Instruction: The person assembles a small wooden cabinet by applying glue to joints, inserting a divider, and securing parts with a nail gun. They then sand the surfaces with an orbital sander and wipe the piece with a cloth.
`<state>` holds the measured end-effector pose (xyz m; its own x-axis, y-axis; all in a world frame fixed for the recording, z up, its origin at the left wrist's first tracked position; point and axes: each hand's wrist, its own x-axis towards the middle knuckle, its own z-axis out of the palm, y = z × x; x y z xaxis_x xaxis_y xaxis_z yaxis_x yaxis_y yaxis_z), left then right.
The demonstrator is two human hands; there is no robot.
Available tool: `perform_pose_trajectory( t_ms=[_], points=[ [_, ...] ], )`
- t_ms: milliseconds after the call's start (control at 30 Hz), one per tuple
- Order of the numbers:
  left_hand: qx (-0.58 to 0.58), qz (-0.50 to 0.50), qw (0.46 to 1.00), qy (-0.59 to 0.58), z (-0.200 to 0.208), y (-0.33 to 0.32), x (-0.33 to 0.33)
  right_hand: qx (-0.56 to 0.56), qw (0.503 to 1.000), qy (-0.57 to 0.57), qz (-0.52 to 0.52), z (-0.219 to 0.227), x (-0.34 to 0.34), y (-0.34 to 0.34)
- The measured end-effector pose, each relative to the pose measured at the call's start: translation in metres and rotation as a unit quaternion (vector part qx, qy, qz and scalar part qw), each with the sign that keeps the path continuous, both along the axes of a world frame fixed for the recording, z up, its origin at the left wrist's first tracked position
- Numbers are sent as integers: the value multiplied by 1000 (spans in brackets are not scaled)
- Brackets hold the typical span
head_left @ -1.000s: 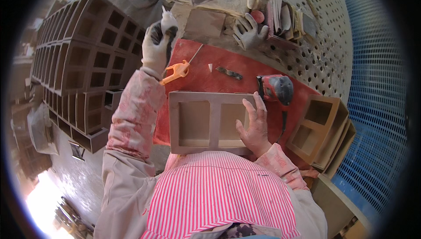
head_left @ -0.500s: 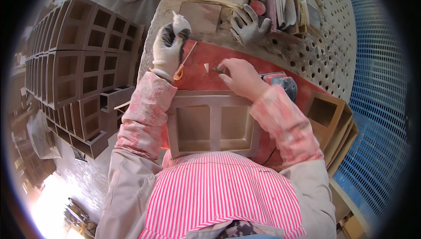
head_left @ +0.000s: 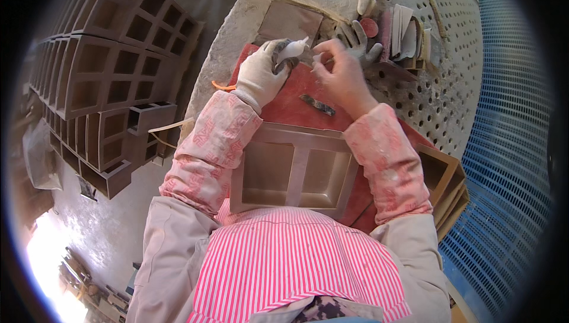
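Observation:
My left hand [head_left: 259, 76], in a pale glove with dark fingertips, is closed around a small white squeeze bottle [head_left: 290, 52] whose thin nozzle points up and right. My bare right hand [head_left: 344, 79] is close by the nozzle, fingertips pinched together; what is between them, if anything, is too small to make out. Below the hands a short dark strip [head_left: 317, 105] lies on the red mat [head_left: 290, 104]. A brown frame with two compartments [head_left: 296, 172] rests on the mat against my striped apron. An orange handle [head_left: 223, 86] shows beside my left wrist.
Stacked brown compartment frames [head_left: 112, 68] stand at left. Beyond the hands lie a grey glove [head_left: 361, 44], a red disc [head_left: 368, 27] and a holder of thin sheets [head_left: 406, 41] on the perforated tabletop [head_left: 450, 44]. More brown frames [head_left: 441, 175] lean at right, near blue slatted grating [head_left: 504, 115].
My right hand has moved up from the mat to the bottle's nozzle. My left hand has brought the bottle right and lower. The small white cone on the mat no longer shows there.

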<state>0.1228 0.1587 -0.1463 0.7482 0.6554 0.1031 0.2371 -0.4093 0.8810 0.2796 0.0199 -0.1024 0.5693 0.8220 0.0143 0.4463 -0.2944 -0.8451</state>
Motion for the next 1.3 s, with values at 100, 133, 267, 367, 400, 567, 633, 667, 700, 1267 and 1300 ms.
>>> perform_pose_trajectory(
  t_ms=[100, 133, 267, 367, 400, 567, 633, 667, 700, 1267, 1300],
  points=[
    [30, -42, 998, 43, 4, -5, 2, 36, 998, 46, 29, 36, 13, -12],
    [44, -59, 997, 38, 6, -5, 3, 28, 998, 19, 52, 45, 15, -14],
    [99, -97, 989, 48, 12, -7, 2, 15, 990, -78, 116, 64, 18, -15],
    [154, -117, 980, 40, 14, -4, -1, 4, 977, -136, 164, 71, 25, -10],
    [162, -128, 978, 25, 14, -4, -1, -21, 973, -150, 174, 72, 27, -9],
    [128, -148, 980, 31, 12, -8, 0, -48, 966, -154, 200, 67, 27, -2],
    [92, -144, 985, 29, 12, -8, 0, -26, 979, -115, 166, 60, 23, 0],
    [76, -140, 987, 23, 12, -7, 0, -8, 987, -81, 142, 57, 21, 0],
    [35, -126, 991, 2, 13, -6, 2, -2, 993, -39, 111, 53, 19, 0],
    [143, 9, 984, 108, 63, -37, -101, 52, 993, -109, -11, 12, 125, 147],
    [121, -4, 977, 177, 61, -47, -107, 60, 987, -149, -14, 4, 135, 164]
  ],
)
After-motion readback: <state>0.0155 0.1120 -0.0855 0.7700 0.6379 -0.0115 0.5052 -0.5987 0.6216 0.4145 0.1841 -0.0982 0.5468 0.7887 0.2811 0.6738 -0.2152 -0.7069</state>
